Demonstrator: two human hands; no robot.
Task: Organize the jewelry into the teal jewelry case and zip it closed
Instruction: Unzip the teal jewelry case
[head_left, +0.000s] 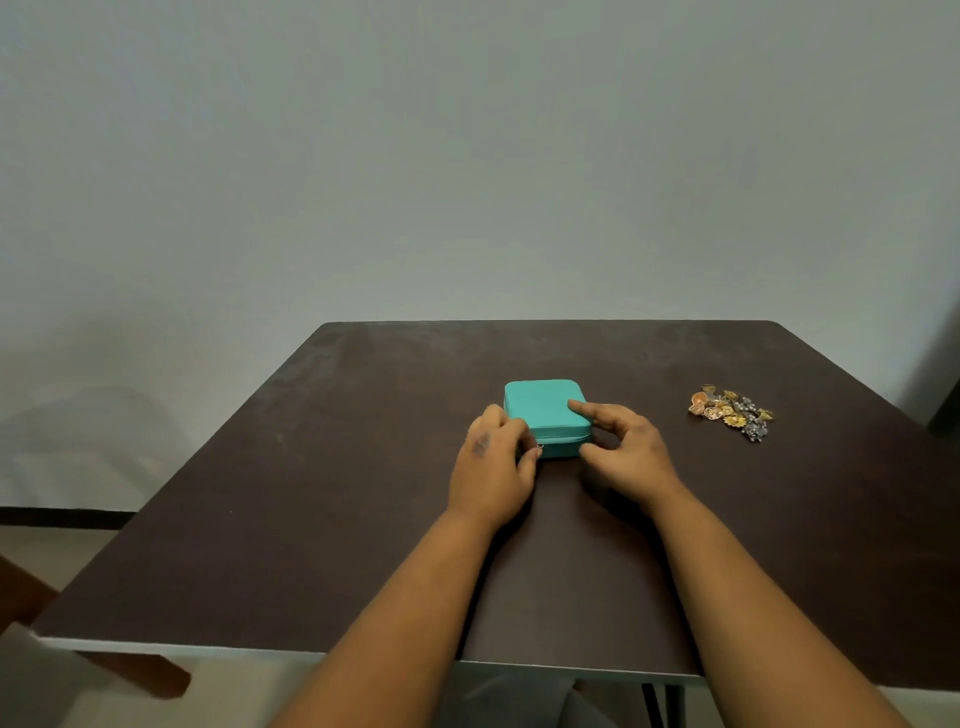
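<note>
A small teal jewelry case (543, 410) lies closed in the middle of the dark brown table (363, 493). My left hand (496, 457) is at the case's front left corner, with thumb and fingers pinching the metal zipper pull there. My right hand (626, 441) holds the case's right side, index finger lying on the lid and thumb against the front right corner. A heap of gold, orange and silver jewelry (732, 413) sits on the table well to the right of the case, apart from both hands.
A plain grey wall stands behind the table. A reddish wooden piece (31, 597) shows at the lower left beside the table's front left corner. Dark table legs (660, 701) show under the front edge.
</note>
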